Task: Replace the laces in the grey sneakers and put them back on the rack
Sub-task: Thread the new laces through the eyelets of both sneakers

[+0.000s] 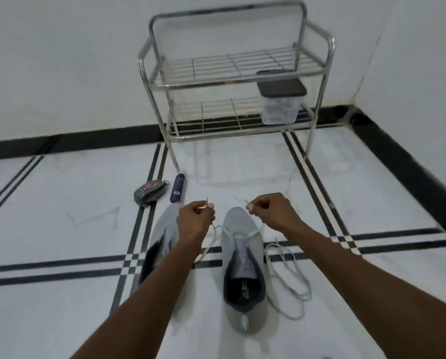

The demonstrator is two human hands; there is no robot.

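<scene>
Two grey sneakers lie on the white floor with toes pointing away from me. The right sneaker [243, 257] has a white lace [240, 235] threaded through its lowest eyelets only. My left hand [194, 220] pinches one end of that lace and my right hand [267, 211] pinches the other, both raised above the toe. The left sneaker [162, 237] has no lace in view and is partly hidden by my left forearm. A loose white lace [289, 275] lies coiled on the floor right of the right sneaker.
A steel two-shelf rack [232, 79] stands against the wall ahead; its lower shelf holds a clear container with a dark lid [281, 102]. Two small dark packets [149, 193] [177, 187] lie on the floor left of the rack's front leg.
</scene>
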